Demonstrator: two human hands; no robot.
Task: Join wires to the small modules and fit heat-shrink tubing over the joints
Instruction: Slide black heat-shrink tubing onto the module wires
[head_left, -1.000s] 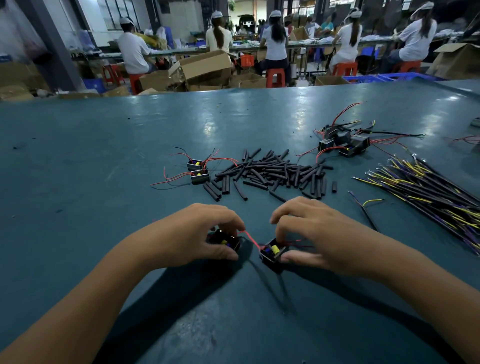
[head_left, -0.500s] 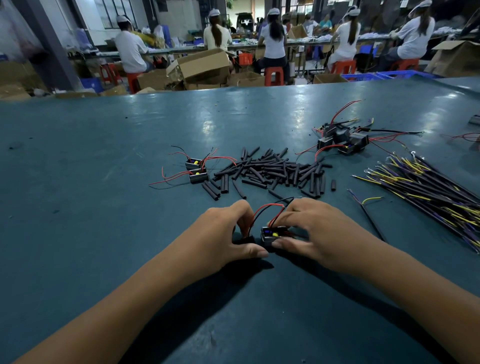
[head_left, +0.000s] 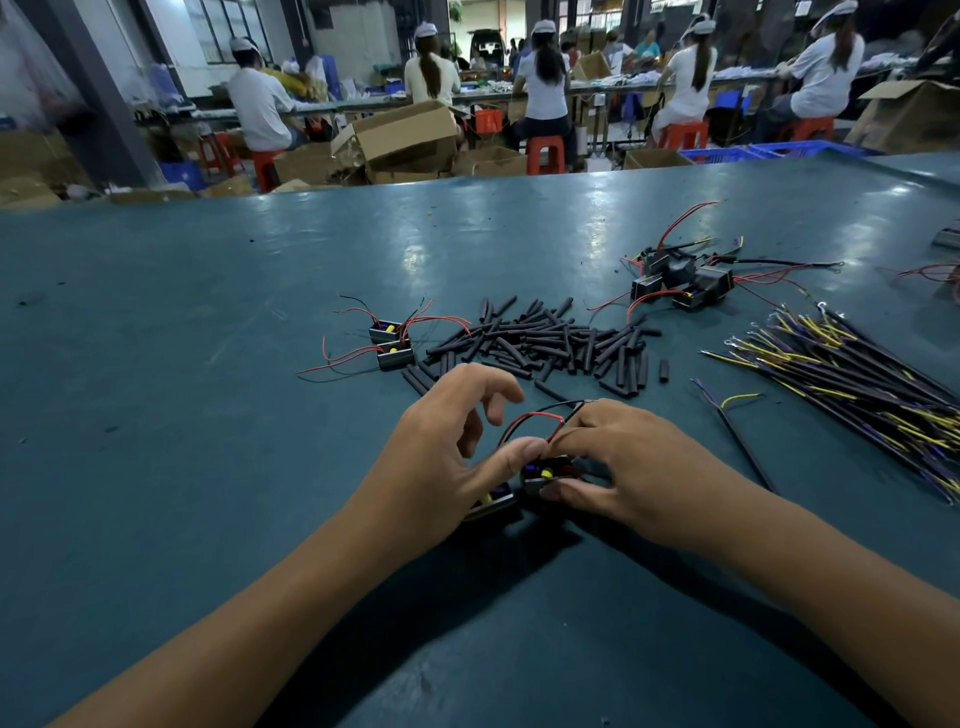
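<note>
**Hands close in over two modules, leads looped up**

Since a second ago the two hands have drawn together: the small black box-shaped modules, then held apart with a red lead stretched between them, now sit side by side, and the red and black leads (head_left: 535, 418) arch up in a loop between the hands.

The right hand (head_left: 618, 462) pinches one small black module with a yellow part (head_left: 545, 474) between thumb and curled fingers, low on the teal counter (head_left: 208, 415). The left hand (head_left: 441, 462) presses its thumb against that module's top; its other fingers are raised and loosely spread, and a second black module (head_left: 493, 501) lies under its palm (whether it is gripped I cannot tell).

The loop's free ends run toward the right hand's fingertips, so that hand is nearer the joint. The pile of short black heat-shrink tubes (head_left: 550, 343) lies straight ahead, beyond both hands, nearer the left fingers.
</note>
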